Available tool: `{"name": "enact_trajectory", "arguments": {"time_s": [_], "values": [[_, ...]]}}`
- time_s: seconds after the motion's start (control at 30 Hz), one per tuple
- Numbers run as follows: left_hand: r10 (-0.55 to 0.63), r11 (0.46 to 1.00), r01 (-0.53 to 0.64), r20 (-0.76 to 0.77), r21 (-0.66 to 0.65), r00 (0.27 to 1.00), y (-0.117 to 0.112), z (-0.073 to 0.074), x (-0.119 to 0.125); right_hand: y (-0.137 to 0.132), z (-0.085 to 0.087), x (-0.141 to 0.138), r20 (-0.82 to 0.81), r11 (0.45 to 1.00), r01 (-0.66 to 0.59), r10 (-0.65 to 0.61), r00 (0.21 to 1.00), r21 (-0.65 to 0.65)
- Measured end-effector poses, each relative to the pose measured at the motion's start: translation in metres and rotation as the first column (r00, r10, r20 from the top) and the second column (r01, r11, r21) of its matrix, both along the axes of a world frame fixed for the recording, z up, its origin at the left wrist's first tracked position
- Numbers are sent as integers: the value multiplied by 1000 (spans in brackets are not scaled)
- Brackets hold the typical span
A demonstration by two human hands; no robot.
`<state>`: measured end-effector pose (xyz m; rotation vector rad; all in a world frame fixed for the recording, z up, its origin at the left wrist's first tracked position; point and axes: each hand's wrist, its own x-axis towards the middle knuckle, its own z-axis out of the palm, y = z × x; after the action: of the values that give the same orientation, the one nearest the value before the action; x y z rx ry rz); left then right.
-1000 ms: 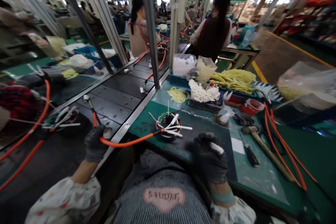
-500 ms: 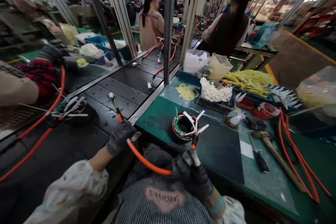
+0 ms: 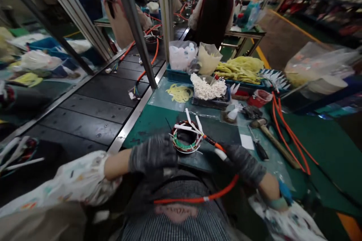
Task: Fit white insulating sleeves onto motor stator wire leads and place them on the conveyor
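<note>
A round wound coil (image 3: 185, 141) with green and red windings and white sleeved leads sits on the green bench mat (image 3: 147, 120) in front of me. My left hand (image 3: 152, 154), in a dark glove, rests against the coil's left side with fingers curled. My right hand (image 3: 240, 162), also gloved, grips an orange cable (image 3: 215, 195) near its end, right of the coil. The cable loops down over my lap.
A black conveyor (image 3: 93, 109) runs along the left with a metal post (image 3: 135, 30) at its edge. Behind the coil lie white pieces (image 3: 207, 89), yellow sleeving (image 3: 240, 69), a hammer (image 3: 271, 137), a screwdriver (image 3: 258, 147) and more orange cables (image 3: 285, 131). Two people work farther back.
My left hand let go of the orange cable and moved right to the coil. My right hand carried the cable end to the coil's right side. The view swung left.
</note>
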<state>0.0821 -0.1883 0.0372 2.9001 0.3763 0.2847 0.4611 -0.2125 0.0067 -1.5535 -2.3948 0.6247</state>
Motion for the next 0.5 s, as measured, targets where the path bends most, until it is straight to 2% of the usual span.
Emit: {"name": "enact_trajectory", "arguments": {"time_s": [0.07, 0.1, 0.17, 0.23, 0.3, 0.4, 0.43, 0.47, 0.5], "values": [[36, 995, -38, 28, 91, 999, 35, 17, -1, 16, -10, 4, 101, 999, -47, 45, 994, 17], [51, 993, -51, 3, 108, 999, 52, 21, -3, 22, -17, 4, 124, 996, -64, 55, 991, 63], [42, 996, -34, -89, 88, 995, 76, 18, -6, 32, -29, 0, 86, 962, -97, 78, 993, 256], [32, 998, -24, -132, 56, 991, 88, 7, -7, 37, -38, -8, -41, 881, -124, 160, 986, 457], [42, 999, -40, -86, 24, 995, 87, -3, -7, 42, -44, -18, -151, 818, -124, 249, 957, 562], [73, 993, -61, 111, -101, 991, 73, -11, -9, 48, -46, -28, -252, 821, -124, 309, 917, 557], [113, 982, -77, 206, -174, 972, 67, -13, -10, 50, -46, -30, -285, 834, -121, 315, 905, 539], [204, 957, -122, 308, -265, 929, 62, -15, -10, 51, -46, -31, -311, 845, -114, 314, 897, 523], [337, 908, -189, 384, -375, 860, 59, -16, -9, 52, -46, -32, -331, 853, -105, 308, 892, 511]]}}
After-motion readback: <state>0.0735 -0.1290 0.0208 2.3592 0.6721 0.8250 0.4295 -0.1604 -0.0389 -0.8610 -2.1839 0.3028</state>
